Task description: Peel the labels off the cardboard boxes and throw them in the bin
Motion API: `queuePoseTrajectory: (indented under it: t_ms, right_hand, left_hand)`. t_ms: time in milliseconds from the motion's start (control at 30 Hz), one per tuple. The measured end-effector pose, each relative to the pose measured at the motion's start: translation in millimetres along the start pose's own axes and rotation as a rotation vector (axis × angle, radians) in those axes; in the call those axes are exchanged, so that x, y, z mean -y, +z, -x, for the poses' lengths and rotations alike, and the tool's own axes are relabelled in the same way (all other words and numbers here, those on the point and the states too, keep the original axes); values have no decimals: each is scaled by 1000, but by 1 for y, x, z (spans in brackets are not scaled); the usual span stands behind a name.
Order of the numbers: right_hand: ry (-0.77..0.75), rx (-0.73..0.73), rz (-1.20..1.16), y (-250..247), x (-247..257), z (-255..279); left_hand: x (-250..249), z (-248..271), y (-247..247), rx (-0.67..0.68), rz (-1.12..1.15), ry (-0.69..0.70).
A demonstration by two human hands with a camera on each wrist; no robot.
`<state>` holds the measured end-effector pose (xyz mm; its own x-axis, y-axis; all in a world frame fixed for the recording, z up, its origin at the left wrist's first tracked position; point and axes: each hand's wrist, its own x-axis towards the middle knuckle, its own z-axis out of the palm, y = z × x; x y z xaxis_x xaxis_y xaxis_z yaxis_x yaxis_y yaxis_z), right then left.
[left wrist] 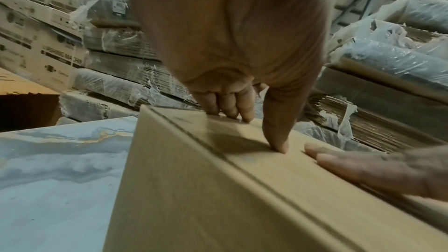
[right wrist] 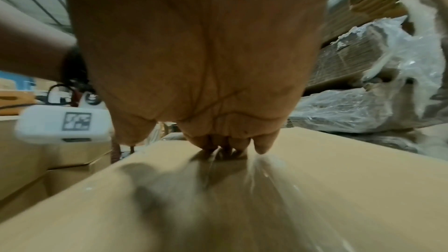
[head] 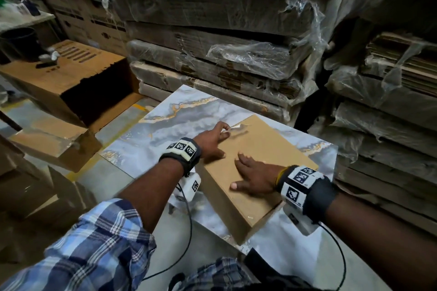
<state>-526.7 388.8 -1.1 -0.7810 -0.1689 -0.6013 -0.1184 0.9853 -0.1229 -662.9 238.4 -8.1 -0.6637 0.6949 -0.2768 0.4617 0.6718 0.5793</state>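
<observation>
Both hands work one cardboard box [head: 257, 156]: the right hand [head: 256, 181] lies spread flat on it, likely steadying it, while the left hand [head: 211, 143] pinches the clear label [head: 237, 129] at the box's far corner.

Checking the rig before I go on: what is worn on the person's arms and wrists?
Behind the left hand: a dark wristband with black-and-white square markers, a white camera box, a black cable, a blue plaid sleeve. The right hand has the same band, box and cable, plus a yellow thread bracelet.
</observation>
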Motion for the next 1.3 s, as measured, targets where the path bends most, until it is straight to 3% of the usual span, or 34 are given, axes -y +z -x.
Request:
queuePoseTrajectory:
  t_ms: [200, 367, 600, 733, 833, 1000, 1167, 1300]
  right_hand:
    - [32, -138, -57, 13, 18, -19]
    - [-57, -51, 62, 23, 28, 1]
    - [79, -74, -46, 7, 37, -25]
    - [-14, 46, -7, 20, 34, 14]
    - [-25, 119, -3, 2, 31, 15]
    - [12, 85, -122, -15, 35, -11]
    - [-16, 136, -118, 10, 37, 16]
    - [-34, 161, -79, -5, 30, 17]
  left_hand:
    - [20, 0, -2, -3, 58, 56]
    - [26, -3, 0, 27, 51, 101]
    - [27, -1, -5, 33, 43, 116]
    - [25, 0, 1, 32, 25, 129]
    - [25, -2, 0, 52, -13, 130]
    - [30, -5, -9, 37, 4, 111]
    - [26, -2, -2, 40, 8, 141]
    - [22, -3, -1, 34, -83, 148]
